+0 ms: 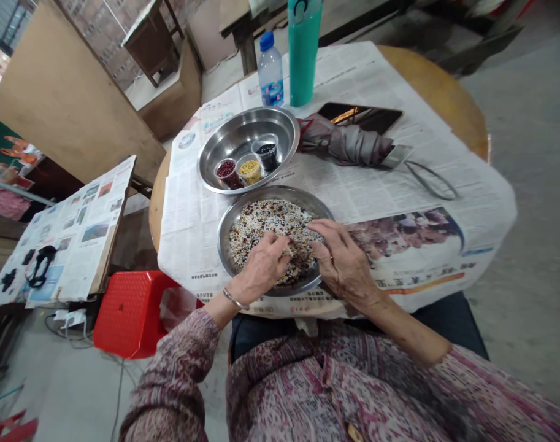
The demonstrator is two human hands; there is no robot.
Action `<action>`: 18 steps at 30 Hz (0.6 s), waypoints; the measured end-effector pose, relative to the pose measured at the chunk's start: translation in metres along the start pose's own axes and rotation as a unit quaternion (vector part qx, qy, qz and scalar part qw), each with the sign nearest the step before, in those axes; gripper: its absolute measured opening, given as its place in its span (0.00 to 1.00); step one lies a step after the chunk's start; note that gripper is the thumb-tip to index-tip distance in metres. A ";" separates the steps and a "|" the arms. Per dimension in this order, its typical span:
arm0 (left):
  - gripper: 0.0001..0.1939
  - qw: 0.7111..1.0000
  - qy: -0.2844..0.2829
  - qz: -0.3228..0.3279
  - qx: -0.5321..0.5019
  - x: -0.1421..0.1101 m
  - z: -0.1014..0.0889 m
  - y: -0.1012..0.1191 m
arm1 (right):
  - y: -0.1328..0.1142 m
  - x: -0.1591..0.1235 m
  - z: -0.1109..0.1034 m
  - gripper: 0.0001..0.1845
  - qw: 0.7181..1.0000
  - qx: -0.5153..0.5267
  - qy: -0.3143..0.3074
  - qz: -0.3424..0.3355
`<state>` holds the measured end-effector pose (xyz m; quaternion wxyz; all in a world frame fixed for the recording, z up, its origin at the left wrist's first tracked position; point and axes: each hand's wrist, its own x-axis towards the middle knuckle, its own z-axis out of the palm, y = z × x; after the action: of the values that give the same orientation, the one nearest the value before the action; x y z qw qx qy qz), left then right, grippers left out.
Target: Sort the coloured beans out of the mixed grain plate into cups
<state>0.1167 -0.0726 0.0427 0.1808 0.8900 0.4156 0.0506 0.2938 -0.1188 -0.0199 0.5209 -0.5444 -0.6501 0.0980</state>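
A steel bowl (225, 253) near the table's front edge holds a mix of white, yellow, dark red and black grains and beans (273, 215). Over its middle is my left hand (264, 261), thumb and fingers pinched together at the mix; what lies between the fingertips is hidden. My right hand (346, 265) rests at the bowl's right rim, thumb and fingers apart above the grains. Just behind stands a wider steel basin (224, 138) with three small clear cups: dark red beans (229, 174), yellow grains (249, 172) and black beans (267, 153).
Newspaper (445, 184) covers the round table. Toward the back are a water bottle (271, 73), a green bottle (303, 55), a folded umbrella (353, 142) and a dark tablet-like device (376, 116). A red stool (130, 313) stands left, beside another newspaper-covered table (77, 227).
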 end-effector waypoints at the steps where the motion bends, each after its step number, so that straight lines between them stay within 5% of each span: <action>1: 0.12 1.000 -0.003 0.018 -0.001 0.007 0.002 0.002 | 0.000 0.000 0.000 0.20 1.000 0.000 0.000 0.001; 5: 0.15 0.997 0.031 0.027 0.060 0.037 -0.004 0.003 | 0.000 0.000 0.001 0.20 1.000 -0.003 0.007 -0.005; 9: 0.23 0.986 0.069 -0.074 0.129 0.049 -0.017 -0.007 | 0.000 0.001 0.001 0.19 1.000 -0.004 0.008 -0.010; 14: 0.09 0.997 0.003 -0.033 0.063 0.029 -0.023 -0.019 | 0.000 0.001 0.001 0.19 1.000 -0.001 0.013 -0.016; 18: 0.09 0.999 -0.018 -0.030 0.010 -0.003 -0.025 -0.018 | 0.000 0.001 0.002 0.19 1.000 0.002 0.017 -0.014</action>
<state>0.0958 -0.0578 0.0596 0.1809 0.8794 0.4397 0.0249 0.2926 -0.1171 -0.0205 0.5343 -0.5359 -0.6485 0.0826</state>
